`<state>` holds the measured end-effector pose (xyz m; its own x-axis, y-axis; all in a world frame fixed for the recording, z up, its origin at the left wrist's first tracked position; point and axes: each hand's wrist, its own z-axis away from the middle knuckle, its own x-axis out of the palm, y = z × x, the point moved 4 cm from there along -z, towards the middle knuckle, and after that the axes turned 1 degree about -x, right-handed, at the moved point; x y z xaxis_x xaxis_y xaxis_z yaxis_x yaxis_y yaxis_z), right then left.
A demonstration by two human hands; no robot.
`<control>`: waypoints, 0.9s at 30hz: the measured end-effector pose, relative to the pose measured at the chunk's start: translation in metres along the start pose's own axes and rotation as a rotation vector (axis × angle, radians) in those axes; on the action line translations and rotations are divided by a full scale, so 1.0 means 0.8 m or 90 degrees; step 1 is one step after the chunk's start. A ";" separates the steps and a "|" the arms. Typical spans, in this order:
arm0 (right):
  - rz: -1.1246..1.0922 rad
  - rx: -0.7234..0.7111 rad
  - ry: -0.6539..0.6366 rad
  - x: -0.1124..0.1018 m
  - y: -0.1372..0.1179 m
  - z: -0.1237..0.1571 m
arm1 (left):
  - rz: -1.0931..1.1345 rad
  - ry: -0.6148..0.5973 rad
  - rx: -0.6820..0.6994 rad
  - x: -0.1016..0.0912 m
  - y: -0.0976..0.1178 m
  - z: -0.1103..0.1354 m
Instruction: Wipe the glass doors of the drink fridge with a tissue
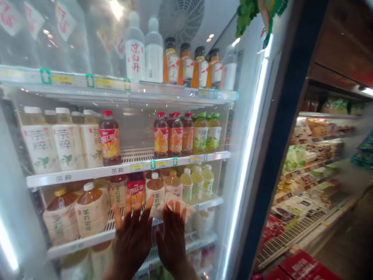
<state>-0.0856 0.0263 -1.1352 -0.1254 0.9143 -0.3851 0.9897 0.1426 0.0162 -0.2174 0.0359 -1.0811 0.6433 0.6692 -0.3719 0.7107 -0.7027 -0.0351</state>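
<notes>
Nearest the camera, two bare hands rise from the bottom edge in front of a glass door (136,132) of an upright drinks fridge. The left hand (134,229) has its fingers stretched wide and grasps nothing visible. The right hand (171,235), just beside it, lies flatter and narrower, fingers straight and close together over a pale cloth (188,212); whether any finger pinches it, I cannot tell. That cloth sits at the fingertips, in front of the lower bottles, and spreads out to the right.

Ceiling lights glint in the glass, and a bright light strip (247,157) runs down the right side, next to a dark frame (287,97). Beyond it, a chilled display case (309,171) carries packaged goods on several levels, with red boxes (304,266) at its foot.

Inside the fridge, the top shelf (110,84) bears clear bottles and four orange bottles (171,64) with black caps. One level down stand white-capped bottles (35,142), red-capped ones (109,138) and green-capped ones (200,132), with a gap between groups. Lower still, amber bottles (90,210) stand at left; the hands and cloth partly cover the middle of that row.
</notes>
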 end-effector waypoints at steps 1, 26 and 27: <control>0.000 0.010 0.012 -0.005 0.019 0.002 | -0.010 -0.006 0.009 0.007 0.014 -0.006; -0.021 0.039 0.080 -0.086 0.304 0.001 | -0.080 0.014 0.073 0.146 0.220 -0.118; -0.016 0.047 0.092 -0.090 0.314 -0.012 | -0.085 0.010 0.078 0.147 0.220 -0.119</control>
<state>0.1717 0.0002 -1.0947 -0.1535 0.9568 -0.2470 0.9879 0.1425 -0.0619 0.0108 0.0140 -1.0430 0.5501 0.7616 -0.3425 0.7508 -0.6306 -0.1963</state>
